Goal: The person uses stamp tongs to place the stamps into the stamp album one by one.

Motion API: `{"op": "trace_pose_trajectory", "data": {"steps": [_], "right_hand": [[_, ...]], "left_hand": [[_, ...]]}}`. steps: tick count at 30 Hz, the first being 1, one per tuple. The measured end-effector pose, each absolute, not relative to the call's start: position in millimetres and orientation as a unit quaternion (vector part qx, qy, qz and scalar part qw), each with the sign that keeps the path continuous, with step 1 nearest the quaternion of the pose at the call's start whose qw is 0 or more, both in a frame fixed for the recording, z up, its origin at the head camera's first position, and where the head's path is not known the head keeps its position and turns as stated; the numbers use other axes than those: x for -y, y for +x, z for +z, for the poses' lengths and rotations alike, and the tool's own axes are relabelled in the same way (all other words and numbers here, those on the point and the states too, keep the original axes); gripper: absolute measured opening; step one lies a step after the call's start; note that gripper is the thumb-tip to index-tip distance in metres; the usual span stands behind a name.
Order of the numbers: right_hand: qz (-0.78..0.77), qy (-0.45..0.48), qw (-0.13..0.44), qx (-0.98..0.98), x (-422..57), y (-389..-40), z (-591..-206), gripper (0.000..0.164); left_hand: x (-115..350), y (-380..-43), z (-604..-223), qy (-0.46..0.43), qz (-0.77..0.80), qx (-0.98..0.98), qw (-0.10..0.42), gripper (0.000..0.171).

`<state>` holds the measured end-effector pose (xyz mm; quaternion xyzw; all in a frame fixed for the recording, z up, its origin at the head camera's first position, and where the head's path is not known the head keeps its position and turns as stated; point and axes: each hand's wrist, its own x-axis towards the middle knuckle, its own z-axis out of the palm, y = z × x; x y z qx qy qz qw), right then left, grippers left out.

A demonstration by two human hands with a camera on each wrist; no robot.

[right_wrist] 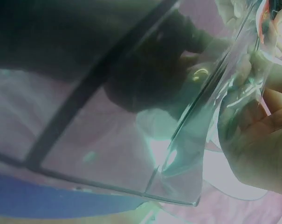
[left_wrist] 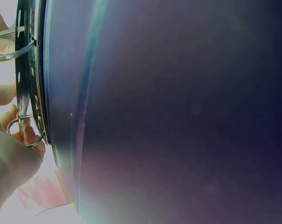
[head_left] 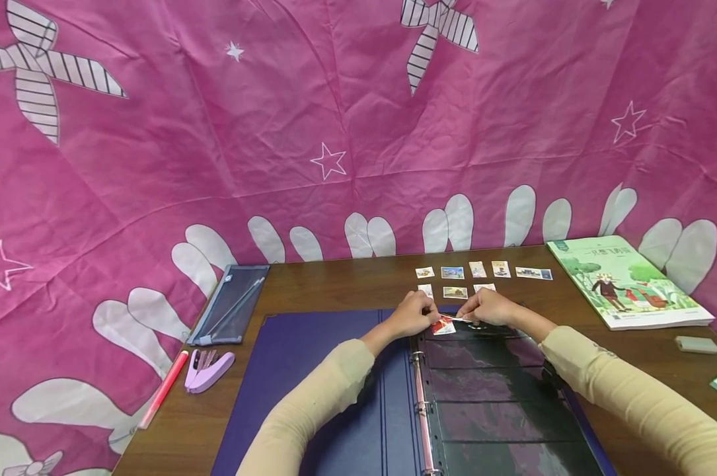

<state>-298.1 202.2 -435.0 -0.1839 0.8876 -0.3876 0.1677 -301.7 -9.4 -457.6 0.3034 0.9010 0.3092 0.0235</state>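
A dark blue ring-binder stamp album lies open on the table, a black pocket page on its right side. At the page's top left, my left hand pinches a red-and-white stamp, which lies over the top pocket row. Beside it, my right hand pinches the clear film at the page's top edge. The right wrist view shows that film lifted and bent next to the fingers. In the left wrist view, metal rings partly cover the left fingers.
Several loose stamps lie in rows behind the album. To the right are a green book and an eraser. A zip pouch, a lilac stapler-like tool and a red stick-shaped item lie left.
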Motion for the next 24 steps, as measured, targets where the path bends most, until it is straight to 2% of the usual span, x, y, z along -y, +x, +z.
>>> {"op": "trace_pose_trajectory", "data": {"steps": [11,18,24], "right_hand": [[-0.307,-0.281,0.117,-0.902,-206,-306,-436,0.013],[-0.299,-0.333,0.104,-0.888,-210,-309,-437,0.013],[-0.291,-0.353,0.108,-0.883,-210,-310,-436,0.015]], "left_hand": [[9,-302,-457,0.298,0.309,-0.902,0.031,0.015],[9,-300,-458,0.286,0.307,-0.907,0.041,0.015],[10,-301,-460,0.294,0.296,-0.908,0.024,0.015]]}}
